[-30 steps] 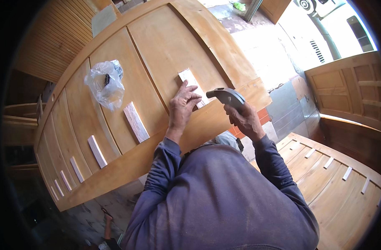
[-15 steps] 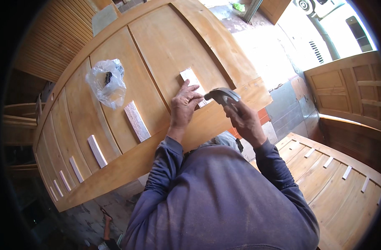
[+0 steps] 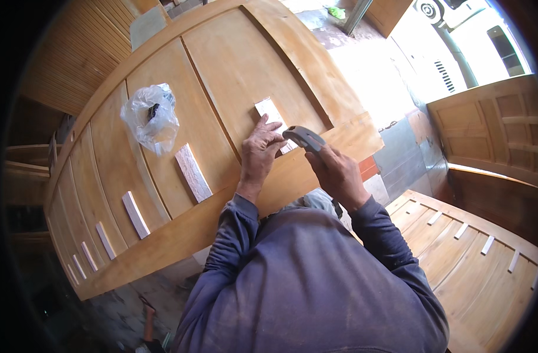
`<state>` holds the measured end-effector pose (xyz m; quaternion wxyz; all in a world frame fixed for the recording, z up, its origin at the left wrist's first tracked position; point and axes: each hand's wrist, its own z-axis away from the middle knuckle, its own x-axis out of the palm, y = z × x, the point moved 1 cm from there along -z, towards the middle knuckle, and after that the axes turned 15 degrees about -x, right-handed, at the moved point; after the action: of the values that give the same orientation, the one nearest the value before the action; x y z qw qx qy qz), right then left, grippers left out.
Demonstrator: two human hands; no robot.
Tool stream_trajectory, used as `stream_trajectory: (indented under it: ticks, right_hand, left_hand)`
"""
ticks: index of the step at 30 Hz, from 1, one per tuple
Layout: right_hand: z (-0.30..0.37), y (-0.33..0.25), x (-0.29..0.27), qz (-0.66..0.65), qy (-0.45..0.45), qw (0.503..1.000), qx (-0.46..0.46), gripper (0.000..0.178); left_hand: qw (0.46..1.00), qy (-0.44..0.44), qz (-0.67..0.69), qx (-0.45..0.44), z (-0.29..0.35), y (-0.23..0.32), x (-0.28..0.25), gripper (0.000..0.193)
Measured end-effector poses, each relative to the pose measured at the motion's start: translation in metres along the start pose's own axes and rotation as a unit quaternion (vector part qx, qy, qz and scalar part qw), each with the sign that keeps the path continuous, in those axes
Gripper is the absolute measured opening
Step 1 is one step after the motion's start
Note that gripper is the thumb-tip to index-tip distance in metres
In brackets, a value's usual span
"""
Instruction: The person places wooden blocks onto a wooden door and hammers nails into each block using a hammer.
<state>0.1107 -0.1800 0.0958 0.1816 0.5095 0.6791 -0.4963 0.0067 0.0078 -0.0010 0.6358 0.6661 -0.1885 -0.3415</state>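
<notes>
My right hand (image 3: 339, 175) grips a hammer (image 3: 307, 139) with a grey, curved head. The head hangs right beside the fingertips of my left hand (image 3: 259, 154), over the lower end of a whitish wood strip (image 3: 269, 110). That strip lies on a large wooden door panel (image 3: 219, 65) close to its near rail. My left hand rests on the strip with its thumb and a finger pinched together; what they hold is too small to make out. Other fingers lie along the strip.
Several similar strips, including a wider one (image 3: 192, 172), run along the panel toward the left. A clear plastic bag (image 3: 151, 120) with something dark inside lies on the panel. Another panel with strips (image 3: 451, 259) stands at the right. A panelled door (image 3: 486, 123) is behind it.
The hammer head has swung slightly left and its handle has turned, with my right hand shifting left. My left hand stays in place on the strip.
</notes>
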Motion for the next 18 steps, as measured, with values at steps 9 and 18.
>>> stream_trajectory:
  ticks: [9, 18]
  right_hand:
    - [0.012, 0.009, 0.006, -0.011, 0.023, 0.999, 0.048, 0.020]
    - [0.039, 0.004, 0.011, -0.022, 0.018, 0.996, 0.088, 0.022]
  left_hand:
    - [1.000, -0.013, -0.021, -0.008, 0.001, 0.002, -0.001, 0.015]
    - [0.999, -0.034, -0.023, -0.009, -0.005, 0.006, -0.008, 0.014]
